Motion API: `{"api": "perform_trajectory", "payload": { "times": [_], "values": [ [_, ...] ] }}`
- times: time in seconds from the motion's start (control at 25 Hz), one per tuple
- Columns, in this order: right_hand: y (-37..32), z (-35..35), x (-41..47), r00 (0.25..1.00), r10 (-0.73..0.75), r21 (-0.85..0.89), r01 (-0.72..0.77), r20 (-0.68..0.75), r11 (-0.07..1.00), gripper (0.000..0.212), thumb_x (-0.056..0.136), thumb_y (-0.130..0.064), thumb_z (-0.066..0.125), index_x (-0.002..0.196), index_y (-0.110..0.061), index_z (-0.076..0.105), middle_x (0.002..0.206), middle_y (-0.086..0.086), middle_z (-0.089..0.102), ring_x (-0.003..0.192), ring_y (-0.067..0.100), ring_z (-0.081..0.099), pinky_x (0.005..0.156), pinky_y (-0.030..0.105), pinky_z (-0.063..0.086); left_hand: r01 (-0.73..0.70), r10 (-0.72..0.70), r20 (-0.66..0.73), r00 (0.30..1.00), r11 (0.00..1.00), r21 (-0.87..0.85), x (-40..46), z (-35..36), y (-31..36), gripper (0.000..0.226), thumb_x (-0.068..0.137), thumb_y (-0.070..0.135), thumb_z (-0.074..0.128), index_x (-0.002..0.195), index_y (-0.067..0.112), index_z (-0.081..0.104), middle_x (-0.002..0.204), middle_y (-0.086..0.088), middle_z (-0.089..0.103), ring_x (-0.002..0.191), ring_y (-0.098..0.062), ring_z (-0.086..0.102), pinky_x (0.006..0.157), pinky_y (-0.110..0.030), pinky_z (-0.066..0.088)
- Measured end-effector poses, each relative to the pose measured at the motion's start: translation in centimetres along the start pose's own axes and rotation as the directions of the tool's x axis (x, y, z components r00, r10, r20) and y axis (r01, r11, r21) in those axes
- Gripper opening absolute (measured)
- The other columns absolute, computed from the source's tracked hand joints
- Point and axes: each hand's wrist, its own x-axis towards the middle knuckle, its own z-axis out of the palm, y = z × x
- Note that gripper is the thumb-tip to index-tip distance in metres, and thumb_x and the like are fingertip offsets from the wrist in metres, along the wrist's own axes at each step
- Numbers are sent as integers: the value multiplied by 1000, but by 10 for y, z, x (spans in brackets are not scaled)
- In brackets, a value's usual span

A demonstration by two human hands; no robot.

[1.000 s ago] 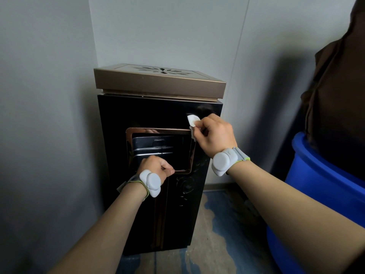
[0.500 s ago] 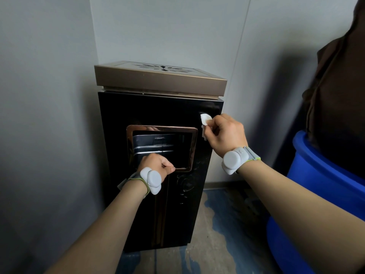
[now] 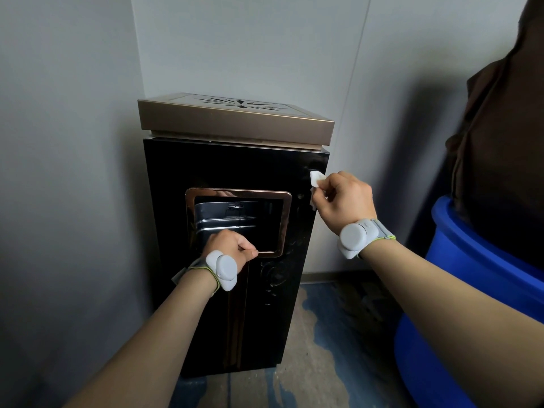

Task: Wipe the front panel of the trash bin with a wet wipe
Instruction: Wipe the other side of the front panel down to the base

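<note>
Wipe [image 3: 316, 179] in the right hand [image 3: 344, 198], bunched small and white, pinched between curled fingers and thumb right at the upper right edge of the trash bin [image 3: 235, 290]. It sits against the front panel [image 3: 223, 169] just where the black gloss meets the bin's right corner, a little below the bronze lid [image 3: 232, 119]. Left hand [image 3: 229, 248] is lower on the bin, fingers curled over the bottom edge of the copper-rimmed opening [image 3: 238, 222], thumb pressed along the frame; the fingertips go inside the slot and are hidden. Both wrists carry a grey band with a round puck, the one on the left wrist [image 3: 222, 267] close to the bin's front, the other [image 3: 354, 238] off the bin's right side. A blue barrel [image 3: 482, 290] stands to the bin's right with a dark brown cloth [image 3: 506, 142] draped over it. The bin is tucked into a grey wall corner on a worn blue-and-grey floor [image 3: 329, 334].
</note>
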Motion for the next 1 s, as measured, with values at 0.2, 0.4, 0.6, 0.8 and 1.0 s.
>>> {"api": "perform_trajectory", "payload": {
  "times": [0.2,0.4,0.6,0.8,1.0],
  "values": [
    [5,-6,0,999,29,-8,-29,-31,1000,11,84,-16,70,76,-10,65,75,3,64,69,28,59,65,32,47,-5,5,1,1000,1000,-4,0,0,1,5,82,29,77,79,27,80,80,17,74,80,2,66,77,-17,52],
    [-2,-5,-9,993,-111,62,109,27,992,8,84,-15,74,80,-11,68,75,3,66,66,24,61,65,32,50,-14,14,1,1000,1000,-13,-1,0,1,5,83,27,76,79,25,80,81,15,74,81,-1,67,81,-21,53],
    [-12,7,-12,982,-164,66,158,94,985,11,89,-18,71,84,-9,69,78,7,65,70,30,61,65,36,50,-3,3,-4,1000,1000,-11,-1,0,2,5,83,27,77,79,27,80,80,17,73,80,-1,67,78,-19,53],
    [-17,12,-10,982,-166,59,161,92,985,10,89,-13,71,83,-5,70,80,10,64,70,33,60,63,35,48,-5,5,-8,1000,1000,-2,-1,0,2,5,83,28,77,79,27,80,80,18,73,80,1,66,75,-15,50],
    [-16,17,-11,989,-130,49,127,67,991,10,88,-12,70,80,-5,69,79,10,62,67,33,58,60,32,45,-5,5,-6,1000,1000,2,0,0,1,5,83,29,77,79,28,79,78,18,73,79,0,66,73,-16,50]
  ]
}}
